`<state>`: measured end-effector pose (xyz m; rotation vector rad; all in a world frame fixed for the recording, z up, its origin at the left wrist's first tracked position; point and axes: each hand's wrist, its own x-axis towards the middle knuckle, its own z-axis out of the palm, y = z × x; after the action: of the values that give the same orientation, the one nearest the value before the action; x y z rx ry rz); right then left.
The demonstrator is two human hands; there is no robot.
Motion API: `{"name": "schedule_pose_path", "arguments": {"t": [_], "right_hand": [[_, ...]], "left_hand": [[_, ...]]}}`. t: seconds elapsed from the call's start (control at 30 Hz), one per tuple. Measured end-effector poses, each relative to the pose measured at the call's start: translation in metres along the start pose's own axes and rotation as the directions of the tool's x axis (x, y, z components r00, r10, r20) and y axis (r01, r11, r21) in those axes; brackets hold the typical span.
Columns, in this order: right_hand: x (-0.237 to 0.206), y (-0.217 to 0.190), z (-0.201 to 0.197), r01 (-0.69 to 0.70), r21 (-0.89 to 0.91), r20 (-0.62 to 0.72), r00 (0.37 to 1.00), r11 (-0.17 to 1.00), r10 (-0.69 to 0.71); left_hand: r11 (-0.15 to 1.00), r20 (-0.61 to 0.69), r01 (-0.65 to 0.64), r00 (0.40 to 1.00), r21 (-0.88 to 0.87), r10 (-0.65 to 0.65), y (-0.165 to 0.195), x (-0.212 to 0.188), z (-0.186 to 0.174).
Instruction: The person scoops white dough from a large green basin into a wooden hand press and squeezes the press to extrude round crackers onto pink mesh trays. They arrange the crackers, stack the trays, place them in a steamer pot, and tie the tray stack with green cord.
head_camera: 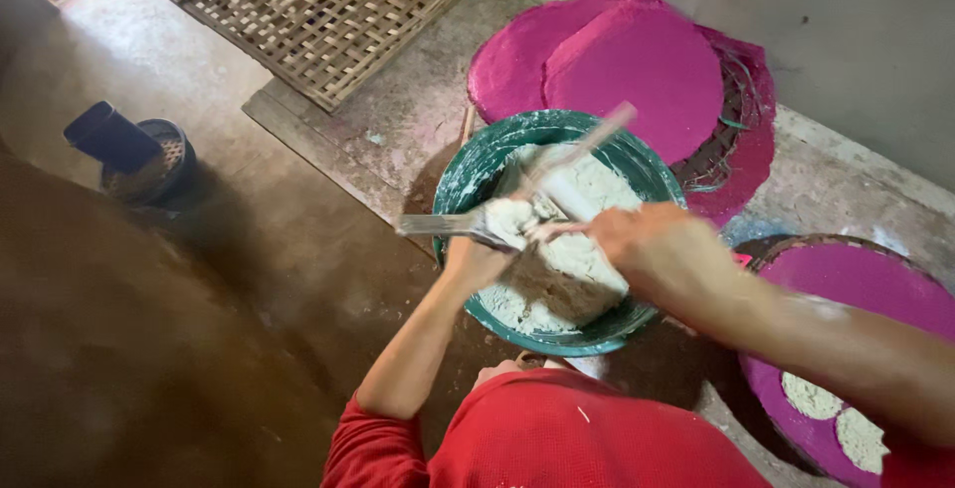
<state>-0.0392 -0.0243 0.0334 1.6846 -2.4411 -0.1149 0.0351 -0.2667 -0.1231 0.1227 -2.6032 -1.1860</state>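
My left hand [473, 261] grips a flat brush [448, 226] and my right hand [647, 244] grips a pale stick [587, 145], both held over the green bowl [468, 175] of whitish paste [567, 269] directly beneath them. Pink discs [637, 65] lie just beyond the bowl.

A round green basin [468, 172] sits on the floor, its rim and inner wall smeared white, filled with thick off-white paste [557, 279]. A flat brush [468, 223] lies level across the left rim, its bristles caked with paste. A pale stick [582, 147] slants up to the right from the paste, blurred.
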Motion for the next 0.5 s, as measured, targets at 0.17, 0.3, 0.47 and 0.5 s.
{"name": "schedule_pose_path", "arguments": {"t": [0.17, 0.3, 0.47, 0.5], "right_hand": [[0.008, -0.004, 0.01, -0.362, 0.407, 0.006, 0.919, 0.839, 0.394], [0.002, -0.043, 0.084, -0.182, 0.75, -0.129, 0.902, 0.636, 0.411], [-0.022, -0.012, 0.117, 0.045, 0.827, -0.17, 0.97, 0.56, 0.174], [-0.019, -0.005, 0.117, -0.166, 0.845, 0.001, 0.951, 0.508, 0.309]], "left_hand": [[0.95, -0.329, -0.189, 0.906, 0.249, 0.267, 0.007, 0.013, -0.007], [0.948, -0.393, -0.125, 0.888, 0.294, 0.239, 0.002, 0.024, 0.001], [0.834, -0.304, -0.09, 0.906, 0.544, 0.296, -0.01, 0.039, -0.001], [0.877, -0.273, -0.064, 0.937, 0.477, 0.216, -0.009, 0.04, 0.001]]}}
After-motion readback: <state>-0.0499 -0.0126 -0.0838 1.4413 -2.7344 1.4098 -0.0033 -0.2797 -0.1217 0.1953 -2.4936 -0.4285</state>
